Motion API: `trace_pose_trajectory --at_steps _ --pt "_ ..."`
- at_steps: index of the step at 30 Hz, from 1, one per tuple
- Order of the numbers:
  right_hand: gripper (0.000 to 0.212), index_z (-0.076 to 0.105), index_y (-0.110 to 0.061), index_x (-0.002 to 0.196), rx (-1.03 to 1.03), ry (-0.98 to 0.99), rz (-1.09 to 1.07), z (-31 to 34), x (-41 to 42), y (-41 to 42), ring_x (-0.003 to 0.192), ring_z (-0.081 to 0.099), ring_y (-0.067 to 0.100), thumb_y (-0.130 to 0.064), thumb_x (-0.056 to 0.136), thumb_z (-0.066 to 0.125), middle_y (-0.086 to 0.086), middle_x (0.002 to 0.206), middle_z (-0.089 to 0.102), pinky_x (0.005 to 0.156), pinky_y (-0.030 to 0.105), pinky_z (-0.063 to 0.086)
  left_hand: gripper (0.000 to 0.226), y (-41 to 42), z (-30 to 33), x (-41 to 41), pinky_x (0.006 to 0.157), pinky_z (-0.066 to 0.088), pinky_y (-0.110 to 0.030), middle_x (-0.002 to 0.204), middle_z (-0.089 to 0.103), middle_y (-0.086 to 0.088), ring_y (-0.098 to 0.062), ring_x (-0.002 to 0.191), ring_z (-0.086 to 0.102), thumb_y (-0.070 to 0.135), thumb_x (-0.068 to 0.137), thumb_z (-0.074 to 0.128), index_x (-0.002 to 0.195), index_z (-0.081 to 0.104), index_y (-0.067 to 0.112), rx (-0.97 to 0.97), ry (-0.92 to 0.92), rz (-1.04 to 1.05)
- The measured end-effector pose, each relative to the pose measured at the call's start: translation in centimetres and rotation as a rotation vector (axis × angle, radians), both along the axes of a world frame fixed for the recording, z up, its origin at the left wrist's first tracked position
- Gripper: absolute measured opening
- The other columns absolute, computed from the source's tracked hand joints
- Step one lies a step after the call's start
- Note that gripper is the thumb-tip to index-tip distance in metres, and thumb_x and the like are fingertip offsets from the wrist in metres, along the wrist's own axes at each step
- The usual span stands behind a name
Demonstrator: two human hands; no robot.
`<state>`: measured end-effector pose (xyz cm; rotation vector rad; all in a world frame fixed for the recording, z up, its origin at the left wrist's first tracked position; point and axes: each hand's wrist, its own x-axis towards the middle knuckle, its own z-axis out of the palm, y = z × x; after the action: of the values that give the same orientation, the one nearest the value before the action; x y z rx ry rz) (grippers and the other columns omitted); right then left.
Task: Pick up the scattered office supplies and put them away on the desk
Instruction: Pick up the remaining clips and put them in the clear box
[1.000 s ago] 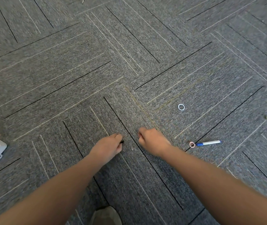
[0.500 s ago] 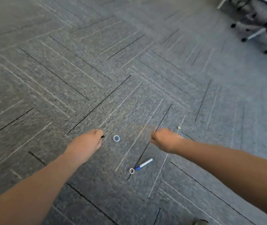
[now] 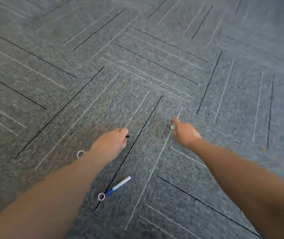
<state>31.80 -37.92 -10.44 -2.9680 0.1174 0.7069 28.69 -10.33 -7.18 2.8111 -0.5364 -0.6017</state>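
I see scattered supplies on grey carpet. My left hand is curled around a small black item whose tip sticks out by the thumb. My right hand reaches further right, and a small yellow-green binder clip sits pinched between its thumb and curled fingers, low over the carpet. A white-and-blue pen lies between my forearms, with a pink ring touching its blue end. A white ring lies beside my left wrist, partly hidden by the forearm.
Grey carpet tiles with black and white stripe lines fill the whole view. No desk or container shows in this frame. The picture is motion-blurred.
The view has swung right, so the pen and rings now sit nearer me. My right hand has reached the yellow-green clip, which lay just beyond it before. My left hand still grips the black item.
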Motion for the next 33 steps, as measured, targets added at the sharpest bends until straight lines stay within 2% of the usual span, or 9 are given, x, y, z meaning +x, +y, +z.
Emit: trace_pose_trajectory --at_steps 3,6,8,11,14,18,25,30,33 --pt "0.04 0.031 -0.011 0.135 0.06 -0.01 -0.018 -1.2 1.1 -0.1 0.064 0.061 0.029 -0.015 0.099 0.047 0.015 0.08 0.066 0.055 0.038 0.054 0.012 -1.9 -0.9 0.7 0.055 0.044 -0.038 0.079 0.049 -0.005 -0.022 0.062 0.052 0.02 0.098 0.04 0.088 0.037 0.015 -0.003 0.046 0.018" --pt "0.033 0.038 -0.008 0.127 0.148 -0.007 -0.048 -1.5 1.5 -0.3 0.056 0.051 0.016 -0.025 0.101 0.046 0.007 0.076 0.058 0.042 0.026 0.036 0.012 -3.0 -1.4 1.1 0.056 0.046 -0.04 0.077 0.048 -0.004 -0.023 0.063 0.053 0.02 0.098 0.04 0.089 0.037 0.016 0.004 0.057 0.026" --pt "0.029 0.043 -0.006 0.122 0.169 0.013 -0.062 -1.5 1.7 -0.4 0.057 0.048 0.01 -0.025 0.101 0.047 0.003 0.076 0.054 0.042 0.02 0.032 0.012 -3.4 -1.6 1.2 0.054 0.045 -0.037 0.077 0.048 -0.003 -0.02 0.062 0.052 0.02 0.099 0.04 0.089 0.035 0.017 0.006 0.06 0.037" --pt "0.021 0.048 -0.004 0.116 0.198 0.044 -0.124 -1.5 1.6 0.1 0.064 0.055 0.012 -0.014 0.097 0.049 0.005 0.08 0.055 0.047 0.018 0.04 0.011 -3.3 -1.7 0.7 0.053 0.043 -0.034 0.078 0.048 -0.003 -0.018 0.061 0.05 0.021 0.099 0.04 0.089 0.036 0.017 -0.015 0.064 0.061" --pt "0.033 0.049 -0.004 0.121 0.21 0.069 -0.14 -1.2 0.6 1.4 0.071 0.062 0.018 -0.007 0.089 0.056 0.013 0.096 0.062 0.053 0.02 0.048 0.011 -2.1 -1.3 0.3 0.05 0.035 -0.031 0.075 0.045 -0.002 -0.017 0.058 0.046 0.019 0.099 0.04 0.089 0.036 0.016 -0.03 0.067 0.059" --pt "0.022 0.053 -0.005 0.108 0.154 0.094 0.01 1.8 -0.2 5.8 0.073 0.06 0.025 -0.009 0.086 0.053 0.01 0.083 0.062 0.06 0.034 0.05 0.012 2.2 1.4 -1.2 0.054 0.034 -0.034 0.082 0.046 -0.006 -0.021 0.06 0.044 0.022 0.099 0.037 0.089 0.033 0.017 -0.028 0.084 0.147" --pt "0.017 0.048 -0.01 0.109 0.189 0.21 0.435 17.8 -5.1 22.7 0.082 0.063 0.034 -0.011 0.092 0.046 0.017 0.094 0.065 0.067 0.04 0.052 0.012 14.7 14.7 -10.9 0.055 0.036 -0.031 0.084 0.046 -0.001 -0.017 0.064 0.048 0.022 0.1 0.036 0.104 0.042 0.013 0.013 0.21 0.469" --pt "0.019 0.045 -0.012 0.112 0.248 0.25 0.761 35.8 -9.8 35.3 0.087 0.062 0.035 -0.016 0.094 0.045 0.018 0.096 0.064 0.061 0.034 0.035 0.011 24.4 31.3 -19.4 0.067 0.042 -0.037 0.089 0.05 -0.003 -0.023 0.075 0.055 0.023 0.098 0.038 0.097 0.042 0.013 -0.018 0.23 0.821" --pt "0.011 0.05 -0.018 0.103 0.352 0.228 0.871 47.9 -13.2 43.2 0.089 0.062 0.037 -0.018 0.092 0.046 0.01 0.084 0.066 0.059 0.032 0.03 0.014 29.7 42.9 -25.2 0.073 0.043 -0.04 0.097 0.056 -0.009 -0.03 0.088 0.059 0.022 0.096 0.04 0.101 0.046 0.01 -0.059 0.143 1.032"
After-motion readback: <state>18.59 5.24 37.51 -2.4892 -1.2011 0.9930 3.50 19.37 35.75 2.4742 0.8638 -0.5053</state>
